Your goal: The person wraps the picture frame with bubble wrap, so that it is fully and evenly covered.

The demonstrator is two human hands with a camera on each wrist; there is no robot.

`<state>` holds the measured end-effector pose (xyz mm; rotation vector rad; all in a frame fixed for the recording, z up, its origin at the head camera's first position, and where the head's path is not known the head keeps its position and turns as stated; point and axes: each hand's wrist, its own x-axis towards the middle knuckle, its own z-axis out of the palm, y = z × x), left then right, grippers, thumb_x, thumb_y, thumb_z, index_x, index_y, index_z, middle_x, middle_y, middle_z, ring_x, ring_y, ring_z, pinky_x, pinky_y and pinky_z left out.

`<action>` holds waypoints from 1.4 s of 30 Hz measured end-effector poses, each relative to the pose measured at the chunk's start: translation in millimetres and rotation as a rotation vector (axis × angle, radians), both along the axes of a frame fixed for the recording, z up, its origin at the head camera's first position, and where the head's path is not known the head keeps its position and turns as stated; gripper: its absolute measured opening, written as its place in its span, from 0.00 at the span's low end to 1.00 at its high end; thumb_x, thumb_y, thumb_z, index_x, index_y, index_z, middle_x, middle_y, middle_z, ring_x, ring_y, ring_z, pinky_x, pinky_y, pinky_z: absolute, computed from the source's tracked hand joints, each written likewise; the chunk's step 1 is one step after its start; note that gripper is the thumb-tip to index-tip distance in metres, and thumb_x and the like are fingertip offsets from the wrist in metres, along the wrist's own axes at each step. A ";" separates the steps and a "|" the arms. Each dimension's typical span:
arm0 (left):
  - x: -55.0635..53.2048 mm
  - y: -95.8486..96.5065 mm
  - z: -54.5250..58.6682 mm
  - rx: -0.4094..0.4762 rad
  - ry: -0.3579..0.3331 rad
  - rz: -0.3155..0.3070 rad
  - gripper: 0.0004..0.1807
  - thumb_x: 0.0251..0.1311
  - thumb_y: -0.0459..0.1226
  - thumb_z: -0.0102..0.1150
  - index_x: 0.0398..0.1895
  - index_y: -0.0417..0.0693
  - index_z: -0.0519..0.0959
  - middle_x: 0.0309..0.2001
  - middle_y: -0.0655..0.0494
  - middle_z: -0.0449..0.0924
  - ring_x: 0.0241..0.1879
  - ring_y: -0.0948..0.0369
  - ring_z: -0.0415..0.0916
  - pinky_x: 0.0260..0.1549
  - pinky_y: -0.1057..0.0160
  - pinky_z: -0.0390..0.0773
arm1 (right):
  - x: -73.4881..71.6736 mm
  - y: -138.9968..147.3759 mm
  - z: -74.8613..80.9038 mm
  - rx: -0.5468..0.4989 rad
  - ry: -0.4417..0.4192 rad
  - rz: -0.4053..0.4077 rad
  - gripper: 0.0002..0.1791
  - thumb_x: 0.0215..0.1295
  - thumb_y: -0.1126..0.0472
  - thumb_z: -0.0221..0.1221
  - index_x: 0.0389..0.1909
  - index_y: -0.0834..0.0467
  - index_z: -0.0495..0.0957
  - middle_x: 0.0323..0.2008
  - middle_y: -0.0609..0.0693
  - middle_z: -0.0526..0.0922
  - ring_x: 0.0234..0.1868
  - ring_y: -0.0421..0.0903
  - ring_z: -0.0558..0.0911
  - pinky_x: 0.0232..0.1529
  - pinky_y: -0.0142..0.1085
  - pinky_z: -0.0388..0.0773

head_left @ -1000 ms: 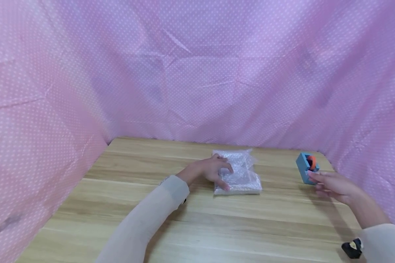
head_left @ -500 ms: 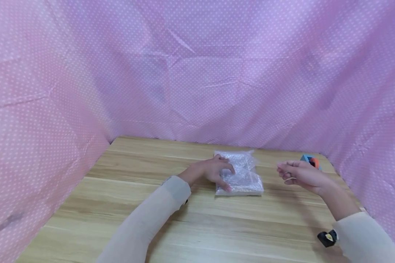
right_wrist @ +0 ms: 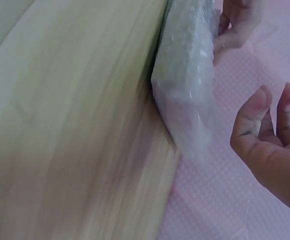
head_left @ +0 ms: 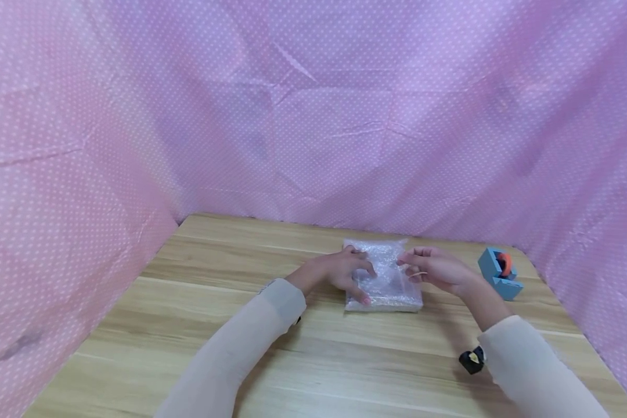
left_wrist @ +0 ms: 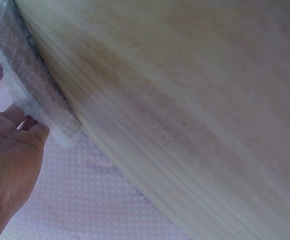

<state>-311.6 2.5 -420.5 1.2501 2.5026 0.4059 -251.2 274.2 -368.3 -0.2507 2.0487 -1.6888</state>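
Note:
A flat parcel in clear bubble wrap lies on the wooden table. My left hand rests over its left side with spread fingers, pressing the wrap; the left wrist view shows these fingers at the edge of the bubble wrap. Over the parcel's right edge is my right hand, its thumb and forefinger tips brought together. A thin pale sliver, like a strip of tape, shows at its fingers. In the right wrist view my right hand is beside the wrapped parcel, slightly apart from it.
A blue tape dispenser with an orange core stands to the right of my right hand. Pink dotted cloth hangs around the back and sides of the wooden table. A black wrist device hangs at the right sleeve.
My right hand has moved left from the tape dispenser to the parcel's right edge, fingertips together. The dispenser is back in full view. The left hand has stayed on the parcel.

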 end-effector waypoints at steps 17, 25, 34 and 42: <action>-2.4 -0.6 0.2 -0.014 0.018 -0.008 0.40 0.50 0.72 0.66 0.66 0.71 0.77 0.81 0.47 0.51 0.78 0.48 0.46 0.71 0.43 0.61 | -31.0 -34.4 -21.6 0.143 0.052 -0.065 0.11 0.76 0.62 0.55 0.43 0.69 0.76 0.33 0.47 0.74 0.28 0.40 0.68 0.29 0.31 0.67; -3.1 -1.7 -1.2 -0.006 0.002 -0.016 0.40 0.50 0.72 0.66 0.67 0.71 0.77 0.81 0.47 0.50 0.78 0.49 0.44 0.72 0.43 0.60 | -36.2 -37.1 -23.7 0.163 0.052 -0.066 0.12 0.75 0.62 0.57 0.45 0.70 0.76 0.25 0.44 0.71 0.22 0.38 0.64 0.23 0.28 0.61; -4.5 -1.9 -1.5 -0.001 -0.012 -0.018 0.41 0.51 0.72 0.65 0.68 0.71 0.76 0.82 0.48 0.48 0.79 0.49 0.43 0.72 0.42 0.60 | -37.6 -40.4 -30.2 0.296 0.087 -0.081 0.12 0.73 0.64 0.59 0.44 0.72 0.79 0.20 0.43 0.70 0.19 0.37 0.63 0.20 0.28 0.60; -5.8 -1.5 -2.7 -0.012 -0.006 -0.022 0.42 0.50 0.73 0.64 0.69 0.72 0.75 0.82 0.48 0.48 0.79 0.49 0.43 0.71 0.42 0.60 | -39.5 -39.0 -39.8 0.361 0.109 -0.107 0.14 0.69 0.65 0.59 0.22 0.60 0.76 0.16 0.43 0.68 0.19 0.38 0.64 0.21 0.30 0.61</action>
